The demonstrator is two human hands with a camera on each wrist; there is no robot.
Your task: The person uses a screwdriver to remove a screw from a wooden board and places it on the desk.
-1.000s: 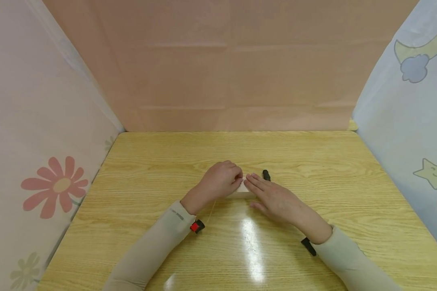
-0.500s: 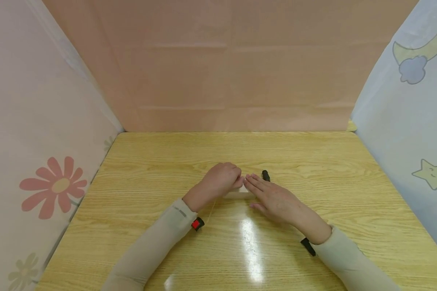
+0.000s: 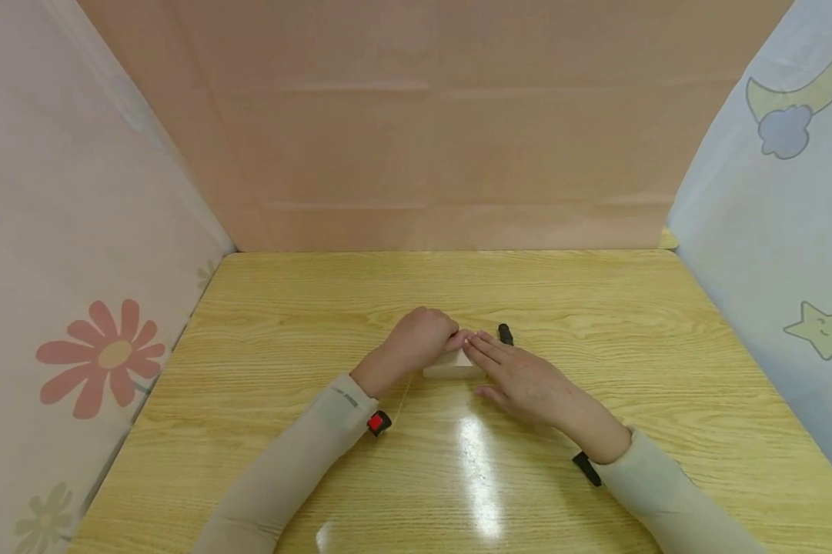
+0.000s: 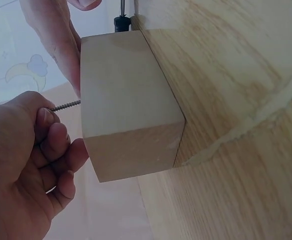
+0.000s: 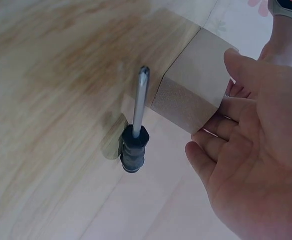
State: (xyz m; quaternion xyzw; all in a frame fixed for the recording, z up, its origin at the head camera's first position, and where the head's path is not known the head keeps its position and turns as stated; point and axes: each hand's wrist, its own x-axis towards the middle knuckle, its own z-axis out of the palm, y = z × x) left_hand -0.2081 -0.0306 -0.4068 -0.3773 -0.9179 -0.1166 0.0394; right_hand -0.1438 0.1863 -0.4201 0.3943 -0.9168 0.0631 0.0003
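A pale wooden block [image 3: 450, 372] lies on the table, partly covered by both hands in the head view. From its top stands a threaded screw [image 4: 66, 105]. My left hand [image 3: 419, 338] pinches this screw between thumb and index finger, the other fingers curled beside the block [image 4: 131, 90]. My right hand [image 3: 526, 382] rests on the block's right part, fingers straight across the top and thumb by the near side. A screwdriver [image 5: 133, 152] with a black handle and metal shank lies by the block's right end; the right hand hides part of it in the head view.
The wood-grain table [image 3: 305, 292] stretches around the block. A pink-brown sheet [image 3: 429, 138] hangs at the back, with patterned sheets at left [image 3: 76, 231] and right [image 3: 748, 231]. Wrist gear [image 3: 379, 423] shows below the left cuff.
The left thumb and fingers have turned at the screw, the thumb now reaching further right, and more of the block's front shows. The right hand stays on the block; the screwdriver stays put.
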